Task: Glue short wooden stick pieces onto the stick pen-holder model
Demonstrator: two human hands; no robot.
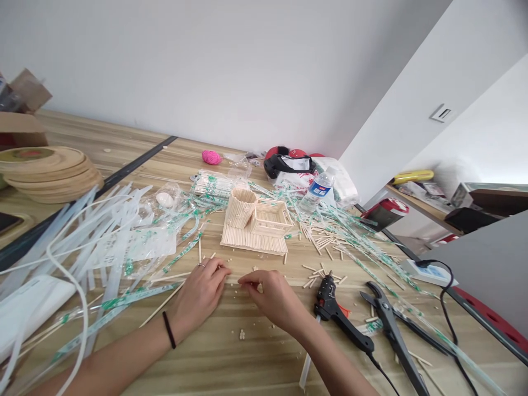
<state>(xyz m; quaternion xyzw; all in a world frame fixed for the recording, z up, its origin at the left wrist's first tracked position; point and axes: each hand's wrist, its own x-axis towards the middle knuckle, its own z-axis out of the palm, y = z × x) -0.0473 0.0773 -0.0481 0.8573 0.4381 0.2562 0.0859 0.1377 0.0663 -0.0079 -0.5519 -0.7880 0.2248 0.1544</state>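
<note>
Left hand (204,285) and right hand (268,289) curled near stick model (252,239) (can't tell if gripping); brace wrists on tabletop (231,368).

Pale wood-stick cup (239,213) beside rect. open-top box (271,227), both on flat stick base (252,241)

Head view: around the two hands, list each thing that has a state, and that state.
Left hand: fingers bent, grip unclear
Right hand: fingers bent, grip unclear
Stick cup: upright, open-topped
Stick box: open-topped
Glue gun: lying down, power unclear
Cutting tool: lying open
Power strip: plug inserted
Bottle: labelled, cap unclear
</note>
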